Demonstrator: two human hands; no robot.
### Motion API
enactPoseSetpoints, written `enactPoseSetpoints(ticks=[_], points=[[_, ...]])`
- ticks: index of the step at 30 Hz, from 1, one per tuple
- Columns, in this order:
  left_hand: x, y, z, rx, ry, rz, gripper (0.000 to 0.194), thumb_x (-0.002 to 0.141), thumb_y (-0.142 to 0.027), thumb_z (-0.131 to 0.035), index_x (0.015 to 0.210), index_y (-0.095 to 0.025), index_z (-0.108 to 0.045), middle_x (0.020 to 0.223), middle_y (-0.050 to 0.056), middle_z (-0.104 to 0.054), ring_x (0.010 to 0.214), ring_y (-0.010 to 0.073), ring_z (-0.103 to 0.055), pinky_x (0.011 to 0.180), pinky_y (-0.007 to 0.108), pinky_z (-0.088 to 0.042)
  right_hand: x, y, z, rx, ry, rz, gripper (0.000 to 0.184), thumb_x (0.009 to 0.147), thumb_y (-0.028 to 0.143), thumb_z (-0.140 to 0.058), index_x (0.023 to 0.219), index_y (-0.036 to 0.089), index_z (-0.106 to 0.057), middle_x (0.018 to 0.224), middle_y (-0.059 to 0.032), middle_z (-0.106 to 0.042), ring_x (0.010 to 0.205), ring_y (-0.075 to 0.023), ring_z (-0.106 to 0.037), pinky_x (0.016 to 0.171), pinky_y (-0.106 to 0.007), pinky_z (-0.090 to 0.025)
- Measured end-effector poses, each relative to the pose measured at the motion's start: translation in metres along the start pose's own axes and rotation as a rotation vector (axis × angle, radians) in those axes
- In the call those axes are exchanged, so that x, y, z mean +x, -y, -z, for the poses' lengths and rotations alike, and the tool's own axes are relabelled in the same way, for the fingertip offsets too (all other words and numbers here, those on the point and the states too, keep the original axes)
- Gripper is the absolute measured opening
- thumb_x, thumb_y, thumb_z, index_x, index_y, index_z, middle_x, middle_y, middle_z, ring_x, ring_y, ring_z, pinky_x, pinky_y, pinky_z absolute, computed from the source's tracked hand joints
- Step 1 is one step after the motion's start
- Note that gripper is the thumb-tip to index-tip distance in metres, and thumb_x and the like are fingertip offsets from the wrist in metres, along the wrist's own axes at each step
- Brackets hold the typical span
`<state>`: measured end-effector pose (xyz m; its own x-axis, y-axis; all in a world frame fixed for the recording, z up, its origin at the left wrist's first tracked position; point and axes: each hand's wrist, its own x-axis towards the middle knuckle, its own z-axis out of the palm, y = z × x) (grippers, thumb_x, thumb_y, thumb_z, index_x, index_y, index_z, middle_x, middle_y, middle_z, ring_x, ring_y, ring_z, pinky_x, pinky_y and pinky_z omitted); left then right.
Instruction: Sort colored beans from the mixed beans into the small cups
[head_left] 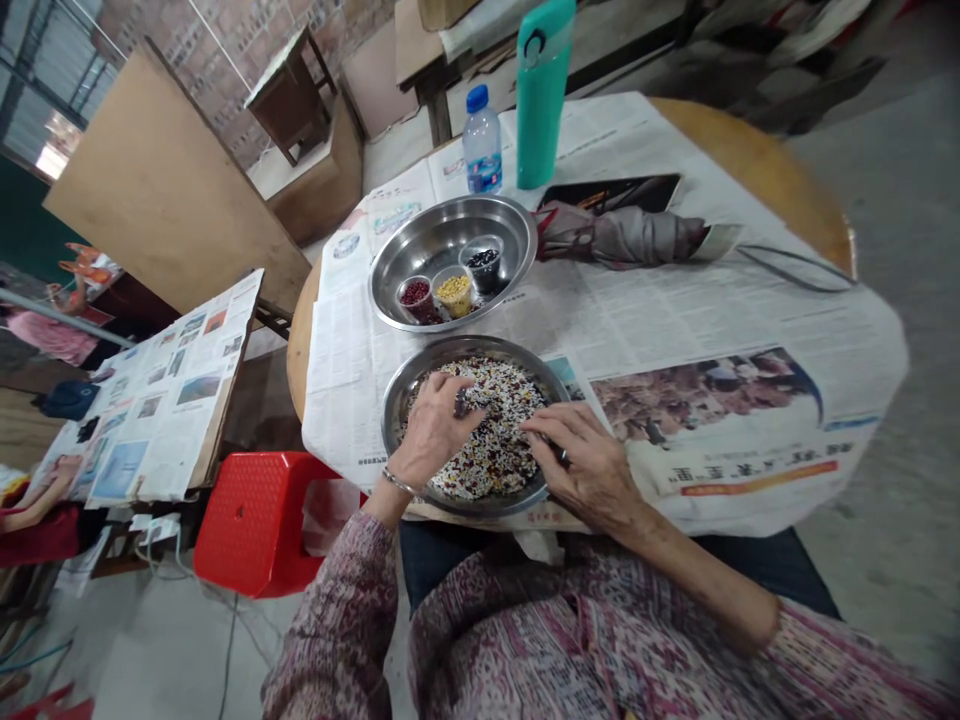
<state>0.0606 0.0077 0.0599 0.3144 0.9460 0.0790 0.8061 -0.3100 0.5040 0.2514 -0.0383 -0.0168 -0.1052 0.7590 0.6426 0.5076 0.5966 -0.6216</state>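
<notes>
A steel basin [390, 415] near the table's front edge holds a mix of white grains with dark red, yellow and black beans [499, 400]. Over its left side is my left hand [435, 425], fingers curled, with something small and dark by them that I cannot make out. At the right rim my right hand [589, 465] has thumb and forefinger drawn together above the mix; whatever is between them is too small to name. Beyond stands a second steel basin [420, 235] with cups of red beans [416, 295], yellow beans [454, 292] and black beans [482, 262].
Newspaper [750, 320] covers the round table. Behind the basins are a water bottle [482, 145], a green flask [541, 100], a phone [611, 193] and a folded umbrella [630, 237]. A red stool [255, 520] stands left, by another newspaper-covered table [172, 400] where people sit.
</notes>
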Motion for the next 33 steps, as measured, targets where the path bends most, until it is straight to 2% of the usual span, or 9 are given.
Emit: enactPoseSetpoints(ticks=[3,10,13,17,20,24,28,31,33], points=[[-0.018,-0.001,-0.006,0.111,0.126,0.014,0.042,0.078,-0.023,-0.075,0.116,-0.019,-0.06,0.116,0.008,-0.055,0.114,0.0244,-0.054,0.103,0.043,-0.049,-0.001,0.0,0.0,-0.005,0.0,0.016,0.022,0.088,0.012,-0.054,0.104,0.022,-0.065,0.098,-0.0081,-0.066,0.099,-0.0252,-0.06,0.09,-0.044,-0.052],[-0.02,-0.013,-0.029,0.076,0.191,-0.014,0.021,0.086,-0.01,-0.055,0.102,-0.016,-0.066,0.096,0.006,-0.065,0.095,0.0192,-0.062,0.092,0.032,-0.05,-0.003,-0.002,-0.001,-0.008,0.008,0.007,0.022,0.088,0.013,-0.053,0.104,0.023,-0.065,0.099,-0.0079,-0.066,0.099,-0.0256,-0.059,0.09,-0.045,-0.052],[-0.022,-0.013,-0.022,-0.074,0.268,0.072,0.018,0.08,-0.01,-0.06,0.094,-0.016,-0.07,0.078,0.001,-0.066,0.078,0.0162,-0.063,0.078,0.028,-0.051,-0.002,-0.002,-0.001,-0.017,0.003,0.02,0.021,0.088,0.013,-0.053,0.103,0.023,-0.064,0.098,-0.0076,-0.066,0.099,-0.025,-0.059,0.09,-0.044,-0.051],[-0.026,-0.014,-0.005,-0.388,0.352,0.313,0.017,0.078,-0.011,-0.059,0.091,-0.015,-0.07,0.058,-0.006,-0.058,0.053,0.0096,-0.057,0.054,0.019,-0.041,-0.002,-0.002,-0.002,-0.025,0.002,0.021,0.02,0.088,0.013,-0.054,0.102,0.022,-0.065,0.097,-0.0077,-0.067,0.098,-0.0249,-0.06,0.09,-0.044,-0.051],[-0.022,-0.02,-0.002,-0.462,0.344,0.358,0.017,0.078,-0.012,-0.06,0.092,-0.014,-0.07,0.058,-0.006,-0.059,0.053,0.0094,-0.059,0.053,0.018,-0.04,-0.003,-0.002,-0.002,-0.021,-0.023,0.027,0.02,0.088,0.014,-0.055,0.103,0.022,-0.065,0.097,-0.0078,-0.067,0.098,-0.0246,-0.06,0.089,-0.043,-0.052],[-0.007,-0.032,-0.01,-0.345,0.284,0.135,0.018,0.078,-0.009,-0.06,0.09,-0.017,-0.071,0.066,-0.004,-0.066,0.063,0.0111,-0.061,0.065,0.022,-0.048,-0.003,-0.002,-0.002,-0.041,-0.066,0.025,0.024,0.089,0.014,-0.054,0.111,0.022,-0.062,0.101,-0.0088,-0.065,0.098,-0.0246,-0.061,0.089,-0.043,-0.053],[0.009,-0.033,-0.013,-0.219,0.082,-0.067,0.015,0.083,-0.008,-0.061,0.091,-0.018,-0.069,0.093,0.001,-0.071,0.08,0.0131,-0.064,0.083,0.028,-0.053,-0.003,-0.001,-0.001,-0.064,-0.093,-0.004,0.035,0.09,0.014,-0.055,0.124,0.021,-0.057,0.11,-0.0116,-0.064,0.103,-0.0256,-0.061,0.091,-0.043,-0.052],[0.011,-0.022,-0.007,-0.144,-0.045,-0.058,0.016,0.087,-0.008,-0.059,0.096,-0.018,-0.066,0.098,0.003,-0.068,0.08,0.0125,-0.063,0.085,0.03,-0.054,-0.001,0.001,0.0,-0.066,-0.081,0.006,0.036,0.09,0.013,-0.055,0.125,0.021,-0.057,0.11,-0.0115,-0.063,0.104,-0.0255,-0.06,0.093,-0.043,-0.052],[0.004,-0.013,-0.003,-0.069,-0.031,-0.036,0.014,0.087,-0.009,-0.059,0.096,-0.018,-0.065,0.096,0.002,-0.065,0.08,0.0127,-0.062,0.087,0.031,-0.054,-0.001,0.001,0.0,-0.066,-0.072,0.012,0.035,0.089,0.013,-0.055,0.123,0.021,-0.058,0.108,-0.0106,-0.064,0.103,-0.0253,-0.06,0.093,-0.043,-0.052]])
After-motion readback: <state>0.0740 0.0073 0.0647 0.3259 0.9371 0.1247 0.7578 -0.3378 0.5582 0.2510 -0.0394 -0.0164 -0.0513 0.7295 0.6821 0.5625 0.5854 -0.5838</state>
